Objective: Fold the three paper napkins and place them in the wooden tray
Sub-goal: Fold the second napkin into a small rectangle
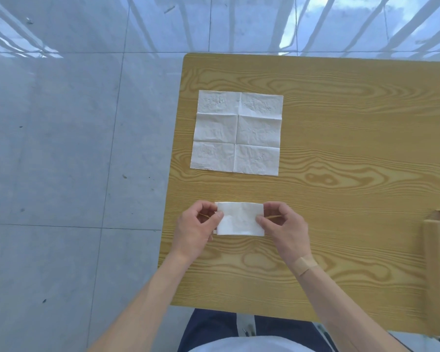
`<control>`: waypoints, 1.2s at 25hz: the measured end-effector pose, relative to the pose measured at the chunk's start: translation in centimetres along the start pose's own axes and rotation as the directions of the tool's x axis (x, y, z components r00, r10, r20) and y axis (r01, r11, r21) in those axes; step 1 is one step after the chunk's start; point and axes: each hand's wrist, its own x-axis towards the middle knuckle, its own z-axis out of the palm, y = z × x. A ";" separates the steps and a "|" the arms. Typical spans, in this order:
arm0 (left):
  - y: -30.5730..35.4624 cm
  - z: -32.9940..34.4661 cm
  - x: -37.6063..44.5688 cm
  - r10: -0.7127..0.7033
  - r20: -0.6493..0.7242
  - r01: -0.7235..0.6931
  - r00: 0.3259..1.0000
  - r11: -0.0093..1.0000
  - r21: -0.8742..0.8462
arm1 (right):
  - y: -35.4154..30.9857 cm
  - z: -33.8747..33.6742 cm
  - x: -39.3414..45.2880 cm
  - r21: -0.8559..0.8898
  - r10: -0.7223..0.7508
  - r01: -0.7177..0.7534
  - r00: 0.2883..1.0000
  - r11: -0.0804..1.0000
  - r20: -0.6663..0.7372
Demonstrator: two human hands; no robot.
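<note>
A floor of large grey tiles (pixel 61 148) fills the left and upper part of the view, with bright stripes of light and shadow along the top. On the right side stands a wooden table (pixel 341 148) with a yellow-brown grain pattern; its left edge and far edge are both visible.

On the near part of the table, the person holds a folded paper napkin (pixel 239 219). It is a white rectangle, longer from left to right, and it rests on the table surface or just above it; I cannot tell which. The left hand (pixel 196 229) pinches the left short edge of this napkin between thumb and fingers. The right hand (pixel 282 224) pinches the right short edge in the same way. Both hands are closed on the paper, with the other fingers curled in. On the right wrist there is a beige plaster (pixel 304 266).

Further away on the table, well apart from the hands, lies an unfolded paper napkin (pixel 236 133). It is flat and almost square, and crease lines divide it into six fields. It lies near the left edge of the table.

At the right border of the view, a part of the wooden tray (pixel 434 250) is visible, with its raised left wall and a bit of its far wall. What is inside cannot be seen.

At the bottom, between the forearms, dark blue trousers (pixel 214 329) and a white shirt (pixel 252 345) appear.
</note>
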 end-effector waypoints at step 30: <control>-0.6 0.4 0.2 0.159 -0.087 -0.121 0.983 0.935 0.333 | 0.2 0.4 0.2 -0.227 -0.034 0.024 0.999 0.974 -0.037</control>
